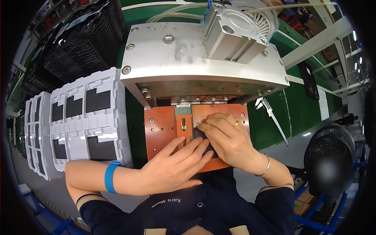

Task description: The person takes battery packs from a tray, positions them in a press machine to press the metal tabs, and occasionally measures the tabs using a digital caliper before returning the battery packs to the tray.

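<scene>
A flat black piece (199,134) lies on the orange fixture plate (159,137) under the press, largely covered by my hands. My left hand (166,168) rests with outstretched fingers, their tips on the black piece and the thumb apart. My right hand (231,139), with a gold ring, has its fingers pinched together at the far end of the black piece; the fingertips are partly hidden. Just left of the piece, a slotted orange block (183,121) with a bolt is fixed to the plate.
The silver press frame (172,51) with its cylinder (237,39) stands over the plate's far side. At left are white trays (84,125) holding black cut pieces, and stacked black trays (82,47). Calipers (272,115) lie right; a black fan (329,160) stands at far right.
</scene>
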